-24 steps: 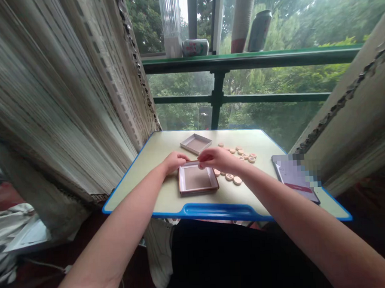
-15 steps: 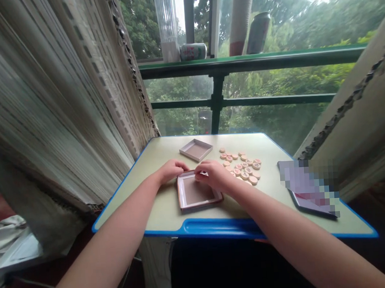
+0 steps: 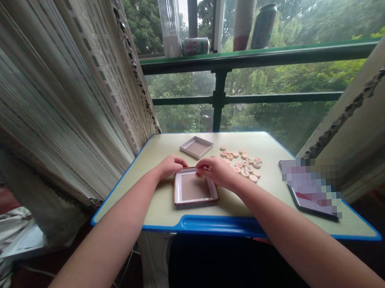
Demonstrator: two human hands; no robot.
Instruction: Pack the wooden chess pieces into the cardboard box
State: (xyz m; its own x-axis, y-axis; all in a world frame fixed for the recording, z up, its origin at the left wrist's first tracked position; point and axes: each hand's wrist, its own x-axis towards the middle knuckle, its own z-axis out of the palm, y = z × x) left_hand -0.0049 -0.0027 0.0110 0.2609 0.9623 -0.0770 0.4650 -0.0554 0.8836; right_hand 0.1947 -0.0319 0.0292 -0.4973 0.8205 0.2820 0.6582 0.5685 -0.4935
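A shallow square cardboard box (image 3: 178,188) with a pale inner rim lies open side up near the table's front. At its far left corner is my left hand (image 3: 171,165), its fingers curled round the edge. My right hand (image 3: 215,170) reaches over the box's far right part, fingers pinched on a round xiangqi piece (image 3: 199,175) with a red mark. Several more pale xiangqi pieces (image 3: 245,173), some with red or dark characters, are scattered to the right of that hand; some are partly hidden by it.
A shallow box lid (image 3: 196,148) rests inner side up behind the box. On the table's right lies a tablet-like device (image 3: 306,194), partly blurred. A blue pen groove (image 3: 216,226) runs along the front edge. Cans (image 3: 195,46) and cups stand or lie on the window ledge.
The box has shifted slightly left and squared up towards me. A red-marked piece now shows at my right fingertips. My left hand stays at the far left corner.
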